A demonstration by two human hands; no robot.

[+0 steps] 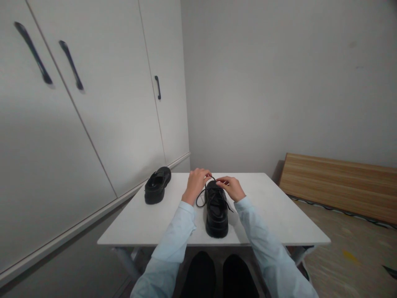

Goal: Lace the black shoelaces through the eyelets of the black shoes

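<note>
Two pale-blue sleeves (173,236) lead to the left hand (196,184) and right hand (232,188), both pinching a shoelace (214,179) above the black lace-up shoe (217,227), mid-table. Lace handling seems in hand; the next move calls for precise fingertips. Counted: two black shoes (154,195), one white table (266,219), three cabinet handles (158,87), one wooden board (338,186)

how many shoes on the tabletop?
2. One shoe sits toward the back left of the tabletop; the laced shoe is near the middle, between left hand and right hand.
</note>
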